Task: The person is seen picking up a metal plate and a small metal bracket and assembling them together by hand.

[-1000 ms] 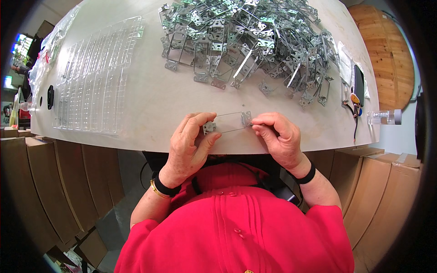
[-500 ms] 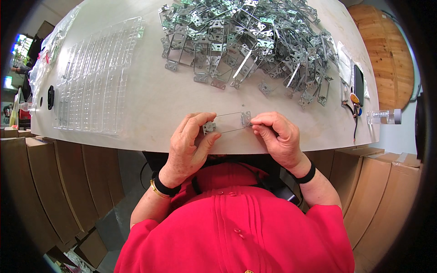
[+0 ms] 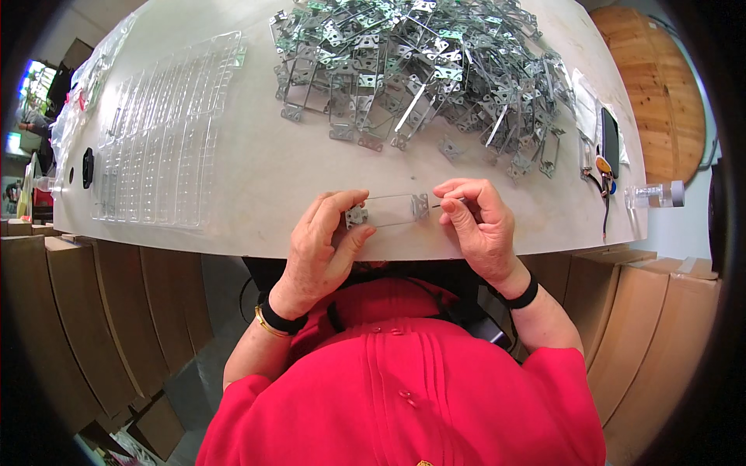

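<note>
Near the table's front edge, my left hand (image 3: 312, 245) is closed on one end of a metal bracket frame (image 3: 420, 206): two small perforated plates joined by two thin parallel rods. The plate at the left end is partly hidden by my fingers. Just right of the far-right plate, my right hand (image 3: 488, 233) pinches a thin dark pin-like piece (image 3: 437, 206), its tip pointing left toward that plate. Beyond my hands, a large heap of similar metal bracket frames (image 3: 420, 78) covers the back middle of the table.
Clear plastic compartment trays (image 3: 159, 147) lie at left, with a small black object (image 3: 87, 167) beside them. At right are a dark phone (image 3: 610, 140), a hand tool (image 3: 602, 165) and a clear bottle (image 3: 657, 196). Cardboard boxes (image 3: 101, 311) stand below the table's front edge.
My right hand has drawn back slightly to the right from the bracket's right plate, and the thin pin-like piece now shows in its fingers. My left hand keeps its hold.
</note>
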Demonstrator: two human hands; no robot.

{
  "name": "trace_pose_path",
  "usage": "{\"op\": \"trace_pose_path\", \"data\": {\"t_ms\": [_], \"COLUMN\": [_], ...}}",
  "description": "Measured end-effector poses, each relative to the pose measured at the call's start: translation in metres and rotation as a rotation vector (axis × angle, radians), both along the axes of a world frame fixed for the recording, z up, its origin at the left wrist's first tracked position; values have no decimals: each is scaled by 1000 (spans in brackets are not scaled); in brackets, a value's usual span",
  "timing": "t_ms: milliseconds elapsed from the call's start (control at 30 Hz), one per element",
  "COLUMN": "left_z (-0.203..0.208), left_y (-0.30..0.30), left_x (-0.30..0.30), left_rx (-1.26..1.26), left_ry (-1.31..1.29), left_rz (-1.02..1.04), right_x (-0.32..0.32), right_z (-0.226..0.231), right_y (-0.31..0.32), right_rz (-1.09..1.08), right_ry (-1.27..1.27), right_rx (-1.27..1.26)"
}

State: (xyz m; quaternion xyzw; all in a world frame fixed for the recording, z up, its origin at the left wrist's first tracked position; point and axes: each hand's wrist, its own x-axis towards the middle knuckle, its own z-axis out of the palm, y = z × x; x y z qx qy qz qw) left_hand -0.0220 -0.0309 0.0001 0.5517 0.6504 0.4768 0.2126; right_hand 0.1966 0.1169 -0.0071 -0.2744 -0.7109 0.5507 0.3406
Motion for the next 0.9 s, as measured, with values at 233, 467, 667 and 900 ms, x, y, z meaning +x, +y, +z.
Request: {"op": "trace_pose_path", "data": {"t_ms": [233,467,667,900], "left_z": [12,18,12,7], "left_y": [5,13,13,18], "left_x": [-1,1,10,25], "left_rx": [-86,-74,-121,-97], "left_ry": [22,90,22,126], "left_rz": [-50,7,197,265], "right_x": [-2,-1,0,-1], "right_z": [7,6,10,9], "right_y": [0,1,1,2], "right_rz": [45,50,86,134], "right_ry": [-71,-118,-136,-95], "right_rx": [-7,41,130,197]}}
